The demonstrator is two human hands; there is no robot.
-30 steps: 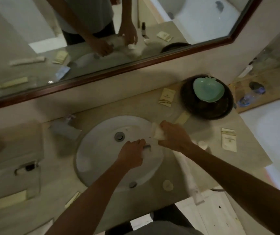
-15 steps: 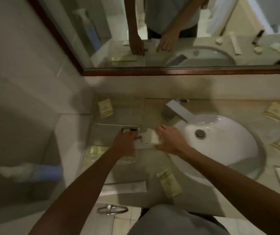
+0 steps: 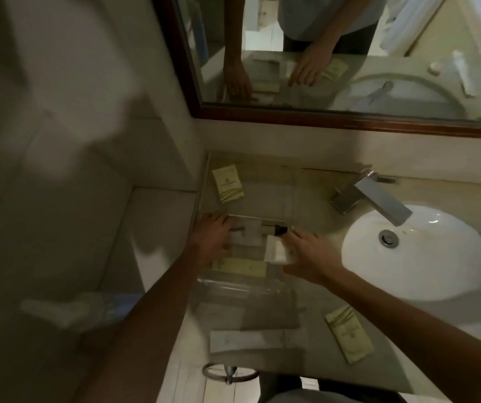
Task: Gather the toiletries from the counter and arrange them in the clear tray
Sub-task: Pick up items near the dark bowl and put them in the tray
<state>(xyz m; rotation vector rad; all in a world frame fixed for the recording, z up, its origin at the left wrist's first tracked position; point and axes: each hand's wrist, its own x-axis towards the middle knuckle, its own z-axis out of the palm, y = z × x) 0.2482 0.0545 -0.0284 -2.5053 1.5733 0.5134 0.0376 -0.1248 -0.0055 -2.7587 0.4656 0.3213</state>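
Small white packet (image 3: 277,253) pinched in right hand (image 3: 309,257), left hand (image 3: 213,239) laid flat, fingers relaxed, beside it on clear tray (image 3: 242,286), tray edges blurred, dark-capped item (image 3: 275,229) just beyond the grip, possibly a bottle.

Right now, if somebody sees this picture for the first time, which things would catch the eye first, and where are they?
Probably the two hands at the centre: the left hand rests on the clear tray, and the right hand sets a small white packet into it. Next the bright white sink at the right, under the metal faucet, and the mirror above the counter.
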